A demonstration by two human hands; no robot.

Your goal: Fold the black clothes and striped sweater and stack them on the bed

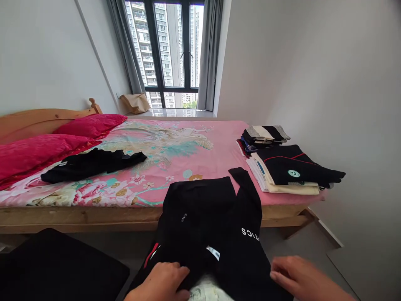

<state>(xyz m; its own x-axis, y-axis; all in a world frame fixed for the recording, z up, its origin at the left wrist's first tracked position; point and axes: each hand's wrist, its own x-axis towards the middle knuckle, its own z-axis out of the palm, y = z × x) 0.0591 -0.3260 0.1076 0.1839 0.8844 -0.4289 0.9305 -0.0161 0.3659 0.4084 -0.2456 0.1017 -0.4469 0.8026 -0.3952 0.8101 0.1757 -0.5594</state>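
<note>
A black garment (200,200) with white letters and a small white label lies over the bed's front edge and hangs down towards me. A red and white stripe marks its left side. My left hand (163,281) rests on the garment's near left part, with thumb and fingers apart. Beside the right edge of the cloth is my right hand (299,278), loosely curled with a gap between thumb and fingers and nothing visible in it. A pale patterned cloth (208,290) shows at the bottom, between the hands.
Folded clothes (261,133) are stacked at the bed's right end, with a black red-lined garment (291,165) atop the nearer pile. Another black garment (94,165) lies on the pink bedsheet (222,136) near the red pillows (90,125). A black flat-topped object (59,267) stands lower left.
</note>
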